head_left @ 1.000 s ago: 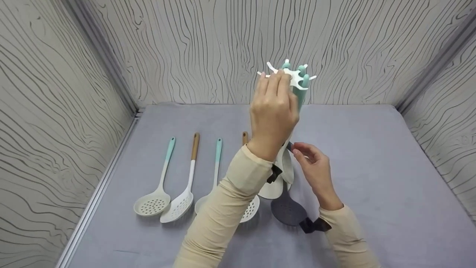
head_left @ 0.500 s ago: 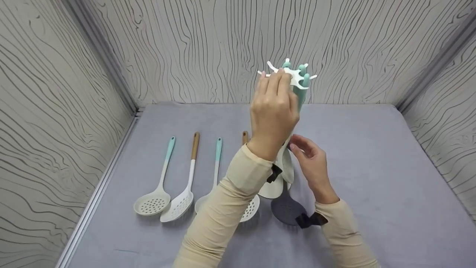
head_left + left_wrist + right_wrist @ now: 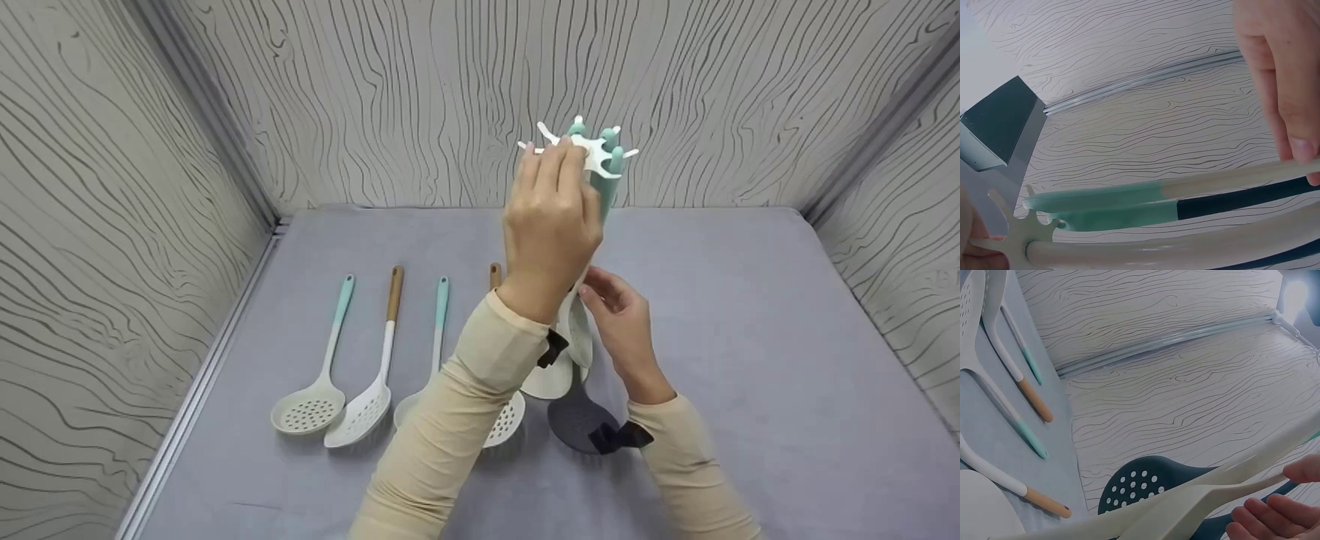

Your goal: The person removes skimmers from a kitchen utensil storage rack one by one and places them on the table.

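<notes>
Steadying, left side: one left hand (image 3: 551, 225), fingers curled over the hub of a white utensil rack (image 3: 596, 156), the rack standing upright on the grey cloth (image 3: 750, 322), right of the row. One right hand (image 3: 624, 319), thumb and fingers narrowed to a pinch on the shaft of a cream utensil (image 3: 1224, 179) with mint handle, its top end at the rack's arms.

Hanging, same rack: one dark perforated utensil (image 3: 1137, 484), just beside the cream one. Whether each handle is fully seated in its notch cannot be told; the left hand covers part of the hub.

Laid out in a row, left: mint-handled skimmer (image 3: 309, 411); wooden-handled slotted turner (image 3: 364, 416); second mint-handled utensil (image 3: 440, 304), head partly behind the sleeve; wooden-handled perforated utensil (image 3: 506, 424).

Handling note, by judgement: the step appears to be adjusting the cream utensil. Best done with the hub held firm, light fingertip pressure along the shaft, no sideways swing into the dark neighbour, and its handle guided squarely into the notch.
</notes>
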`<state>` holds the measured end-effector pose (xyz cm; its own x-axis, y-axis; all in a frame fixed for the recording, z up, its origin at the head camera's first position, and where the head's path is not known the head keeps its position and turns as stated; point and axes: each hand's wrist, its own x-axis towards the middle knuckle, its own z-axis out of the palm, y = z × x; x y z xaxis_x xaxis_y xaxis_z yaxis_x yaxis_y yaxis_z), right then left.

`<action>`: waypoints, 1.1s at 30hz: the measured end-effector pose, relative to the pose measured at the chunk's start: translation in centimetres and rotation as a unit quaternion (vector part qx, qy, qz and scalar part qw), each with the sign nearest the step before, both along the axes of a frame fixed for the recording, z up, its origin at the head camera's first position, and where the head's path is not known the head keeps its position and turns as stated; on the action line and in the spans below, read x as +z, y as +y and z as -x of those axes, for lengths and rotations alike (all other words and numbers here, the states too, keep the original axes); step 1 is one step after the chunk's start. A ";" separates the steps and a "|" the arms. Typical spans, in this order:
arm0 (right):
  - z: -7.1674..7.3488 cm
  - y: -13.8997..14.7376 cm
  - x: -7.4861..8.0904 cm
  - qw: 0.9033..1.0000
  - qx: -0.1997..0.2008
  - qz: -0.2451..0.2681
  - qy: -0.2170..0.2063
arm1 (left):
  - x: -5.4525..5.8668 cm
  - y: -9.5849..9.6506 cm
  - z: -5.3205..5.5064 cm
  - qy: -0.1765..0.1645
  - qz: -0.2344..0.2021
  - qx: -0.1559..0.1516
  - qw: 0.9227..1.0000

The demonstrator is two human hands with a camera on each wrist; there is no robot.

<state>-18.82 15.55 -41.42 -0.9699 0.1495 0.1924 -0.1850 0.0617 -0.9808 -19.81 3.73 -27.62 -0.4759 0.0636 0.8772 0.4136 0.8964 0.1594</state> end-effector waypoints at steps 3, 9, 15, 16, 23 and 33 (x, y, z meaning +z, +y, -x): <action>0.1 -0.1 -0.1 1.000 0.001 -0.001 0.001 | 0.0 0.0 0.0 -0.002 -0.003 0.001 1.000; 0.1 -0.4 -0.1 1.000 0.004 0.011 0.010 | 0.1 -0.2 0.0 -0.004 -0.004 -0.001 1.000; 0.1 -0.5 0.0 0.999 0.002 0.022 0.031 | 0.1 -0.2 -0.1 -0.004 -0.001 -0.001 1.000; 0.0 -0.5 0.1 0.999 0.001 0.025 0.033 | 0.1 -0.1 -0.1 -0.003 -0.001 -0.001 1.000; -0.1 -0.4 0.1 0.999 0.002 0.028 0.036 | 0.0 0.0 -0.1 0.010 -0.004 0.001 1.000; -0.4 -0.2 0.3 0.999 0.006 0.020 0.035 | 0.0 0.1 -0.1 0.004 -0.002 0.001 1.000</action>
<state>-18.43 15.40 -41.11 -0.9562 0.1462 0.2537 -0.2536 0.0199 -0.9671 -19.70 3.84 -27.60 -0.4695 0.0587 0.8810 0.4126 0.8968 0.1600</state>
